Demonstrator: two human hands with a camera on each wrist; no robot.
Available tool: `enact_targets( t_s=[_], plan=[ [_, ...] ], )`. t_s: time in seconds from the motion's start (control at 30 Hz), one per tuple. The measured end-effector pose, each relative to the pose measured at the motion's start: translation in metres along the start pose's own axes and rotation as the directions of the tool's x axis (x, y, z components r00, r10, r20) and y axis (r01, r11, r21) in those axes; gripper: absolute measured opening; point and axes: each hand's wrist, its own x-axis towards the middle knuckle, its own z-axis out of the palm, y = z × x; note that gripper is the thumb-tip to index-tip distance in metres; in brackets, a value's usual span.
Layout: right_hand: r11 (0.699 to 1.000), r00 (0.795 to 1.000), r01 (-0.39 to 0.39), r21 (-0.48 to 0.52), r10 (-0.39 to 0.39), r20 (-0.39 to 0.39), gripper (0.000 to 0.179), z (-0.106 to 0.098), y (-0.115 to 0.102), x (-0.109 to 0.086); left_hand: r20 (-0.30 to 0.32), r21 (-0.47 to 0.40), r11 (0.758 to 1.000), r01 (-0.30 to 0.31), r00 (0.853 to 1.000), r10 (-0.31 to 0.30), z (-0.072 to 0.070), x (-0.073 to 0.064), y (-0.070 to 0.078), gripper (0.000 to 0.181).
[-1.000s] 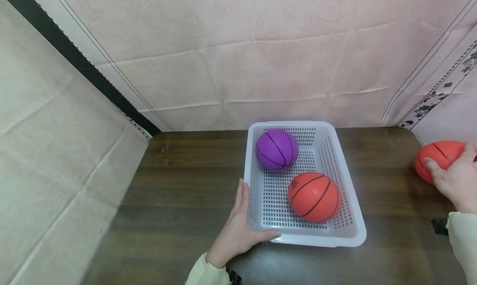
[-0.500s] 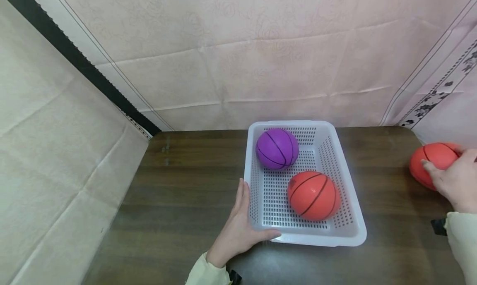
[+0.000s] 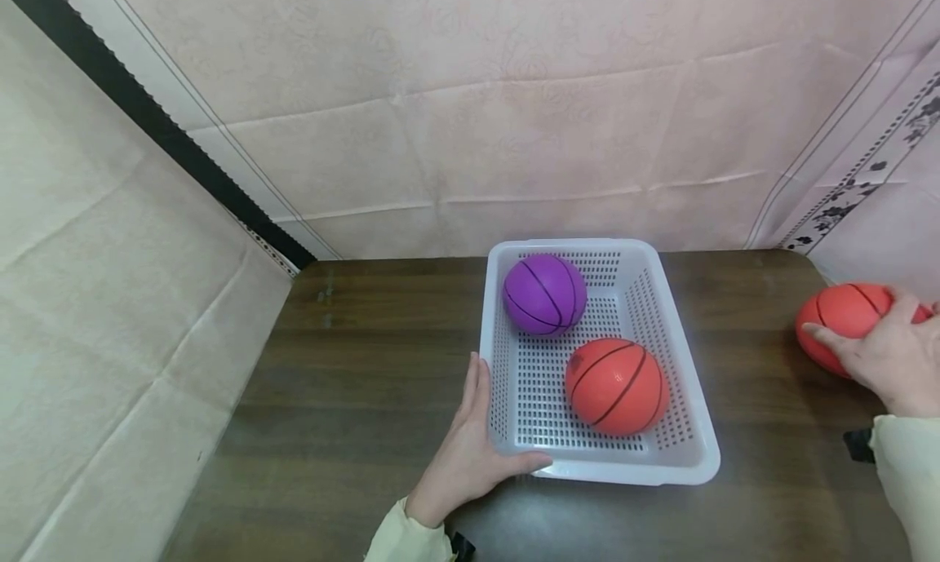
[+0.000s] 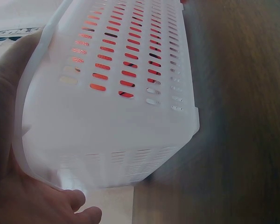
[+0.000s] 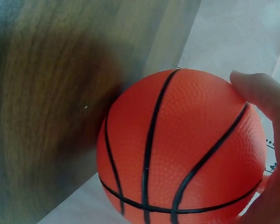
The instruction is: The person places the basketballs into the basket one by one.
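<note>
A white perforated plastic basket (image 3: pixel 683 464) holds a small purple basketball (image 3: pixel 545 294) at its back left and an orange-red basketball (image 3: pixel 617 387) toward its front right. My left hand (image 3: pixel 470 456) rests at the basket's near left corner, fingers straight along the outside of the left wall and thumb across the front rim. The left wrist view shows the outside of the basket wall, with orange through its slots. Over at the far right, my right hand (image 3: pixel 892 354) grips another orange-red basketball (image 5: pixel 182 144) from above, near the table's right edge.
The basket stands on a dark wood-grain table (image 3: pixel 367 399). A pale cloth backdrop (image 3: pixel 470 138) rises behind the table, with further cloth (image 3: pixel 110 317) to the left. Flower-patterned trim (image 3: pixel 837 211) runs down the cloth at the right.
My right hand has moved slightly left, bringing the gripped basketball with it. The ball in the basket has shifted a touch; my left hand and the basket stay almost still.
</note>
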Motion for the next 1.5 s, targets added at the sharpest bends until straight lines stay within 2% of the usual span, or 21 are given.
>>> enact_targets(
  t_s=[0.4,0.8,1.07,1.5],
  plan=[
    [1.0,1.0,0.025,0.003,-0.025,0.01,0.103,0.003,-0.001,-0.001,0.005,-0.006,1.0,0.008,1.0,-0.008,0.0,0.0,0.001,0.136],
    [1.0,1.0,0.002,-0.008,-0.002,-0.006,0.105,0.005,-0.001,-0.005,0.003,-0.006,1.0,0.015,1.0,-0.015,-0.001,0.002,0.002,0.135],
    [0.999,1.0,-0.027,0.024,0.027,-0.003,0.106,0.004,0.001,-0.008,0.006,-0.005,1.0,0.028,1.0,-0.028,-0.001,0.001,0.003,0.136],
    [0.995,0.998,-0.063,0.076,0.064,-0.01,0.11,0.003,0.003,-0.012,0.0,-0.009,1.0,0.014,1.0,-0.014,0.0,0.0,0.002,0.136]
  ],
)
